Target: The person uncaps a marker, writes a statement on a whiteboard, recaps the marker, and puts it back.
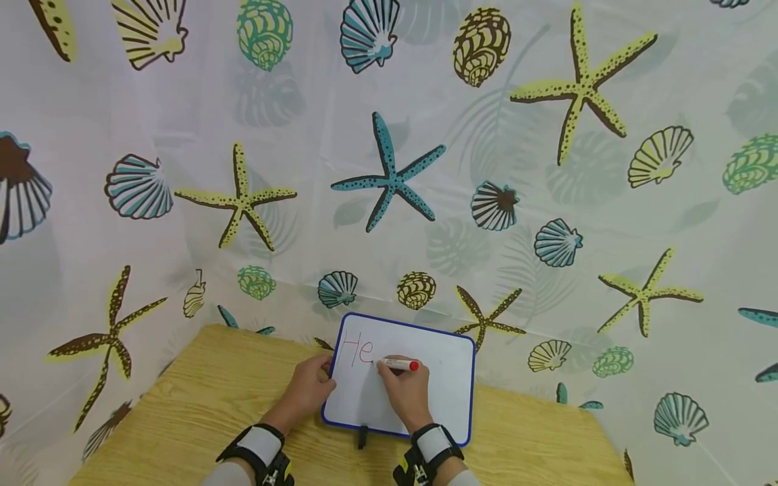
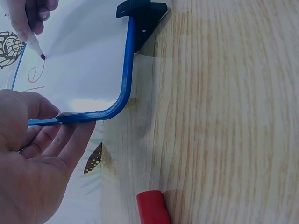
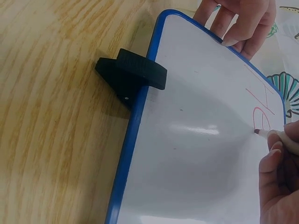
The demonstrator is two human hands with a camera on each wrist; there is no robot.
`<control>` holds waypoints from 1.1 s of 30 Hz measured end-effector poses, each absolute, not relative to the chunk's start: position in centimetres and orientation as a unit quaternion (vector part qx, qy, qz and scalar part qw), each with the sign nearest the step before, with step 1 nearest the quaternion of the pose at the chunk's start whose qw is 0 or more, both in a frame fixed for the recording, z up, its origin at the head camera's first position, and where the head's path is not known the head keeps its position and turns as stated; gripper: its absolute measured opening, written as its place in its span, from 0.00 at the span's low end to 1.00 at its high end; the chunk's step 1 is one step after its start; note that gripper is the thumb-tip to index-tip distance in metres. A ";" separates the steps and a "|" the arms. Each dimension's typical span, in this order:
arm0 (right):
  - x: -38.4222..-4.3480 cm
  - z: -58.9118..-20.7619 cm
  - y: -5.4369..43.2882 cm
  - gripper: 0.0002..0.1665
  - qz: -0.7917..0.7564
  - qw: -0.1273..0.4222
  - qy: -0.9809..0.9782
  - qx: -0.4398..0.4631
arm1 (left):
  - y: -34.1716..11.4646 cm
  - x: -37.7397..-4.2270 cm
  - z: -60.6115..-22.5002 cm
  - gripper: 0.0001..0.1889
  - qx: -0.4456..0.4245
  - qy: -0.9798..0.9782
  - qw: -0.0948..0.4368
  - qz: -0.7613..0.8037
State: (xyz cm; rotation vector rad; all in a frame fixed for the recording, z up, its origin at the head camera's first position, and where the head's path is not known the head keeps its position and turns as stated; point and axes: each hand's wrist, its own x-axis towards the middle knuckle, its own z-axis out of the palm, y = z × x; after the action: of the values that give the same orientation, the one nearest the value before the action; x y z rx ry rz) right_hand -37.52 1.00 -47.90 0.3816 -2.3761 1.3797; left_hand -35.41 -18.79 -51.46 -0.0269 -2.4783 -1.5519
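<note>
Blue-framed whiteboard (image 1: 446, 388) on wooden table (image 1: 243, 378) — left hand (image 1: 308, 385) grips its left edge, right hand (image 1: 408, 391) pinches red-ended marker (image 1: 396, 364), tip at end of red "He" (image 1: 365, 352) — black clip (image 1: 362, 437) on board's lower edge.

Blue-rim whiteboard (image 1: 446, 381), red "He" (image 1: 356, 349); wht marker (image 1: 400, 364), tip at "e".
</note>
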 end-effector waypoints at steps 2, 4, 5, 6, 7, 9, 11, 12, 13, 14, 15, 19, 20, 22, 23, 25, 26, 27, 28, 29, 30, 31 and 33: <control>-37.5 -47.8 1.0 0.03 0.494 0.183 -0.840 0.132 | -18.9 -35.4 -51.5 0.19 -0.015 -0.842 0.112 -0.528; -37.6 -47.7 1.0 0.03 0.501 0.186 -0.836 0.127 | -18.9 -35.5 -51.7 0.19 -0.015 -0.841 0.110 -0.529; -37.6 -47.6 1.0 0.03 0.504 0.188 -0.833 0.125 | -18.9 -35.5 -51.7 0.19 -0.016 -0.841 0.109 -0.530; -37.7 -47.5 1.0 0.03 0.506 0.191 -0.832 0.123 | -18.9 -35.5 -51.8 0.19 -0.017 -0.842 0.108 -0.529; -37.8 -47.4 1.0 0.03 0.508 0.194 -0.830 0.122 | -19.0 -35.5 -51.8 0.19 -0.018 -0.842 0.108 -0.528; -38.1 -47.0 1.0 0.04 0.507 0.201 -0.829 0.120 | -19.0 -35.5 -51.7 0.19 -0.014 -0.843 0.105 -0.527; -38.5 -46.7 1.0 0.04 0.506 0.207 -0.829 0.119 | -19.0 -35.4 -51.6 0.19 -0.014 -0.844 0.104 -0.525; -38.7 -46.6 0.9 0.04 0.504 0.209 -0.829 0.118 | -18.9 -35.4 -51.6 0.18 -0.014 -0.845 0.104 -0.524; -38.8 -46.5 0.9 0.04 0.504 0.210 -0.829 0.118 | -18.9 -35.4 -51.6 0.18 -0.013 -0.846 0.103 -0.523; -39.0 -46.4 0.9 0.04 0.505 0.210 -0.829 0.118 | -18.9 -35.4 -51.5 0.18 -0.012 -0.846 0.103 -0.523; -39.2 -46.3 0.9 0.05 0.504 0.209 -0.829 0.119 | -18.9 -35.4 -51.5 0.18 -0.013 -0.846 0.103 -0.522; -39.7 -46.1 0.9 0.05 0.503 0.211 -0.829 0.120 | -18.8 -35.3 -51.2 0.19 -0.008 -0.846 0.101 -0.523; -39.8 -46.0 0.9 0.05 0.503 0.212 -0.829 0.119 | -18.8 -35.2 -51.1 0.20 -0.011 -0.847 0.102 -0.521; -40.0 -45.9 0.9 0.05 0.502 0.214 -0.830 0.116 | -18.8 -35.1 -51.0 0.20 -0.012 -0.847 0.104 -0.521; -40.1 -45.9 0.9 0.06 0.502 0.215 -0.830 0.115 | -18.8 -35.1 -50.9 0.20 -0.014 -0.847 0.105 -0.522; -40.3 -45.7 0.8 0.06 0.502 0.213 -0.830 0.113 | -18.8 -35.1 -50.9 0.20 -0.018 -0.845 0.108 -0.523; -40.3 -45.7 0.8 0.07 0.503 0.211 -0.830 0.113 | -18.8 -35.1 -50.9 0.20 -0.020 -0.845 0.111 -0.523; -40.3 -45.6 0.8 0.07 0.503 0.209 -0.831 0.113 | -18.9 -35.1 -50.9 0.20 -0.019 -0.844 0.111 -0.524; -40.3 -45.6 0.7 0.07 0.504 0.207 -0.831 0.112 | -18.9 -35.1 -50.9 0.20 -0.019 -0.844 0.110 -0.524; -40.2 -45.6 0.7 0.07 0.504 0.205 -0.831 0.112 | -18.9 -35.0 -50.9 0.19 -0.019 -0.844 0.110 -0.525; -40.2 -45.6 0.6 0.07 0.505 0.204 -0.832 0.111 | -18.9 -35.0 -51.0 0.19 -0.020 -0.844 0.111 -0.525; -40.2 -45.6 0.6 0.07 0.504 0.203 -0.832 0.111 | -19.0 -35.0 -51.0 0.19 -0.021 -0.844 0.111 -0.524; -40.1 -45.7 0.5 0.07 0.503 0.203 -0.833 0.111 | -19.0 -35.0 -51.1 0.19 -0.022 -0.845 0.110 -0.523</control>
State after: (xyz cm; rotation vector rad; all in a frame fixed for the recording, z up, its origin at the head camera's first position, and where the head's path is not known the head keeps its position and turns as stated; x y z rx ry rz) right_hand -40.12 0.53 -45.69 0.3099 -2.3244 1.4044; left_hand -34.98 -19.03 -51.14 -0.0639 -2.4838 -1.5380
